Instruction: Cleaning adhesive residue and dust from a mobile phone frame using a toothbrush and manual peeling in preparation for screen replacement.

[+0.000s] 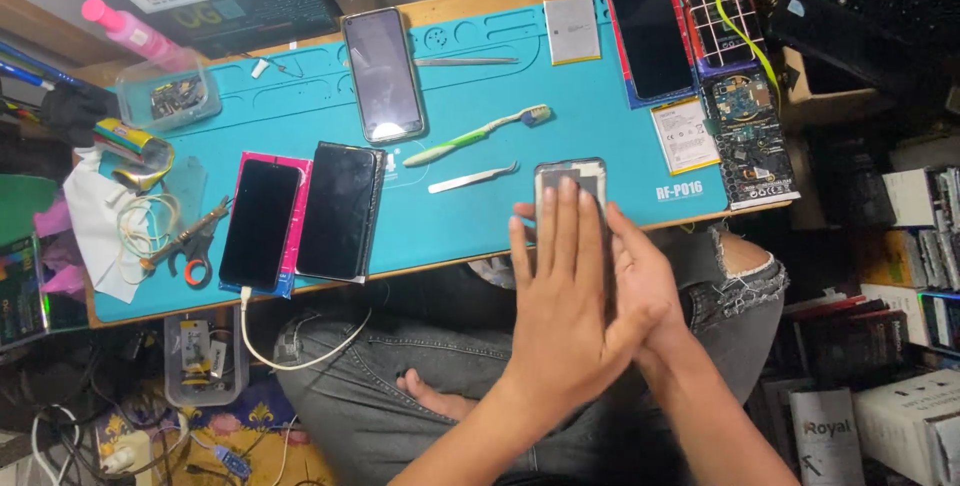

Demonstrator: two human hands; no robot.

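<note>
My left hand [562, 296] lies flat, fingers stretched out, on top of a phone with a grey frame [570, 174]. Only the phone's top end shows beyond my fingertips, at the front edge of the teal work mat [480, 236]. My right hand [642, 281] is pressed against the phone from the right and underneath, so the phone is sandwiched between both palms. Most of the phone is hidden by my hands. Metal tweezers [472, 179] and a green-and-white toothbrush [478, 134] lie on the mat just left of the phone.
On the mat lie a phone on a pink box [258, 223], a black phone [338, 210], a grey phone [383, 74], a dark phone on a red box [650, 34], a white battery [572, 30] and a circuit board [748, 111]. Scissors [190, 241] and cables sit at the left.
</note>
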